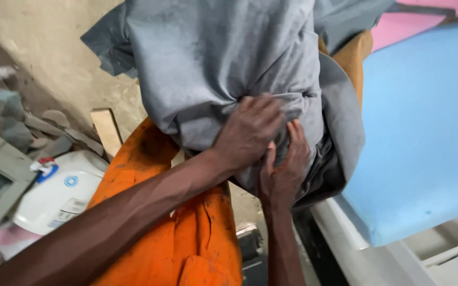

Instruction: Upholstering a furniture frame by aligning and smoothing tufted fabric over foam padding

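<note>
At the centre of the frame, the left hand (250,132) is clenched in a bunched fold of the grey cloth (213,63), which fills the upper middle. Just beside it, the right hand (284,169) pinches the same cloth from below. Orange trousers (186,233) lie beneath; blue foam (425,127) sits right, a white jug (62,193) lower left.

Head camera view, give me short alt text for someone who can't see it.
Two hands, the left hand and right hand, grip bunched grey fabric pulled over a bulky form. Below are orange clothing, a blue foam slab at right and a white plastic container at left.
</note>
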